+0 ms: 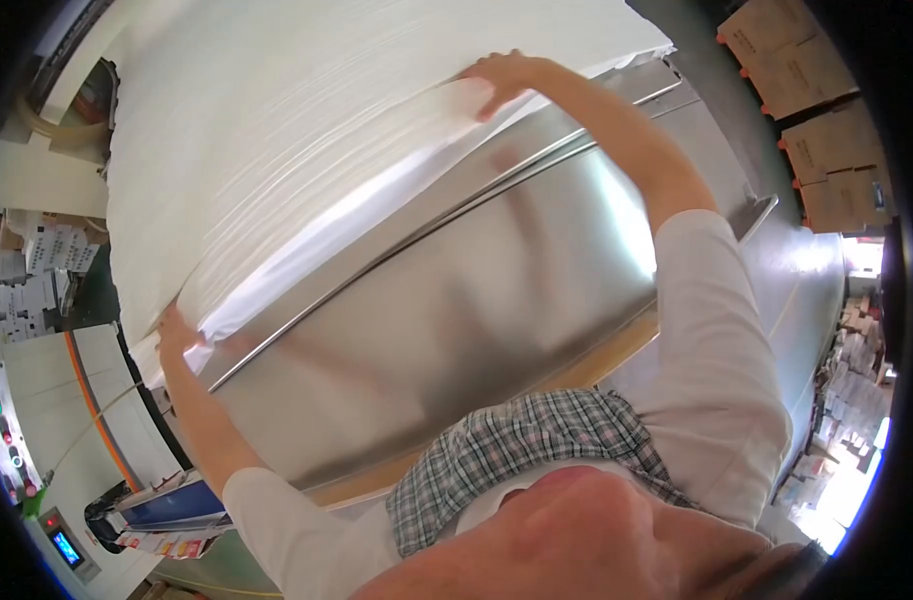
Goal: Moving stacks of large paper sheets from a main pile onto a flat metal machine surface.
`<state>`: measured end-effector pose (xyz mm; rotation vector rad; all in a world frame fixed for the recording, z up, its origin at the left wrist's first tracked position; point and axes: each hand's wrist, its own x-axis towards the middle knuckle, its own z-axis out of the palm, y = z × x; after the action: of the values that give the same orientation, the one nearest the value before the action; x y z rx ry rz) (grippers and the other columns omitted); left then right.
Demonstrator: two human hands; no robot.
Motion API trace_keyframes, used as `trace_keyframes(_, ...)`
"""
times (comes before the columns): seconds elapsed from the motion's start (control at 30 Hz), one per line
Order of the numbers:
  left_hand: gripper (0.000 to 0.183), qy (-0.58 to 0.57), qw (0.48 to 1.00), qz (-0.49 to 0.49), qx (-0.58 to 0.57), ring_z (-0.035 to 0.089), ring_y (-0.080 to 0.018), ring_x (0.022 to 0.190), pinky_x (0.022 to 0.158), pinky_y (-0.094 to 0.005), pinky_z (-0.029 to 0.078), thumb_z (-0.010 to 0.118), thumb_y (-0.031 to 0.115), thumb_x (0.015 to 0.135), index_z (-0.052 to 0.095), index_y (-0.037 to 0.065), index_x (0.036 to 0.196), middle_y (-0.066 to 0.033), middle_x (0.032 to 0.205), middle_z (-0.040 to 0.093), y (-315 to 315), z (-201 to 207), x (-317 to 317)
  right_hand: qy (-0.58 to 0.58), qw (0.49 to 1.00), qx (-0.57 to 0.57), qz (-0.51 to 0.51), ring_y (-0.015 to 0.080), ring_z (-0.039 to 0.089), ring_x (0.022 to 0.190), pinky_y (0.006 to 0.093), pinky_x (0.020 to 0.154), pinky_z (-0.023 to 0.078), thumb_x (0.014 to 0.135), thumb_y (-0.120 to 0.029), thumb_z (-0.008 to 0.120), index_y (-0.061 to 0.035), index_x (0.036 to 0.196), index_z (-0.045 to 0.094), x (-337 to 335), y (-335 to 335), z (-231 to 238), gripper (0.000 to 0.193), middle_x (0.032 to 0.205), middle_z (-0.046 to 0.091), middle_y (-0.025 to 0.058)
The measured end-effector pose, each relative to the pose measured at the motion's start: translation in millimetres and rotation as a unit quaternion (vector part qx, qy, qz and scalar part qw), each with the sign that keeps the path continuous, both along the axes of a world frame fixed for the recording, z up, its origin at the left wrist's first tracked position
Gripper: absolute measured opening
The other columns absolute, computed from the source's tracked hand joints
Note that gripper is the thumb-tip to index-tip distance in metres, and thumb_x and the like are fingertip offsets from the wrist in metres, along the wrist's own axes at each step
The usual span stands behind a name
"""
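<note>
A broad stack of thin white sheets [307, 130], which look like paper, spreads across the upper left, its near edge layered and slightly fanned. My right hand [507, 82] grips this edge toward the far right, with fingers over the top and the thumb lower down. At the left corner my left hand [177, 328] holds the same edge; its fingertips are partly hidden among the sheets. Both arms are stretched wide apart. Just below the sheets lies a shiny metal table surface [407, 340], which reflects my arms.
A thin metal rail [377, 258] runs along the metal surface below the sheets. At left stand a control panel with coloured buttons [7, 435] and a machine with a small lit screen [67, 548]. Cardboard boxes [842, 165] are stacked at right, beyond a grey floor [792, 290].
</note>
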<state>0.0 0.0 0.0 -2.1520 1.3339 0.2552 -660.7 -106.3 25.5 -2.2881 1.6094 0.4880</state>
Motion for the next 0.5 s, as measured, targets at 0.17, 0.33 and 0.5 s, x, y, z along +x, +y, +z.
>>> trace_keyframes(0.17,0.109,0.027,0.995,-0.079,-0.052,0.022,-0.0332,0.127,0.102,-0.0539,0.018,0.078,0.016,0.046,0.015,0.016,0.135,-0.0126,0.137,0.027,2,-26,48,0.144,0.989,0.015,-0.012,0.0317,0.038,0.117,0.056,0.091,0.032,0.033,-0.026,0.085,-0.0225,0.128,0.036,-135,-36,-5,0.108,0.12,0.047,0.0048)
trace_keyframes(0.33,0.104,0.036,0.993,-0.09,-0.061,0.027,-0.0293,0.125,0.101,-0.0493,0.022,0.077,0.011,0.046,0.02,0.015,0.133,-0.0107,0.132,0.036,9,-34,62,0.267,0.962,-0.004,-0.063,0.0311,0.04,0.115,0.0482,0.091,0.036,0.03,-0.014,0.084,-0.0196,0.127,0.034,-245,-61,-18,0.109,0.126,0.04,0.0071)
trace_keyframes(0.5,0.09,0.074,0.969,-0.131,-0.194,0.034,-0.0325,0.12,0.099,-0.0485,0.024,0.075,0.01,0.047,0.032,0.013,0.126,-0.0114,0.125,0.044,30,-36,63,0.203,0.963,-0.128,-0.126,0.0287,0.04,0.115,0.0443,0.093,0.036,0.041,-0.005,0.078,-0.0154,0.125,0.037,-272,-35,-30,0.094,0.123,0.042,0.0086)
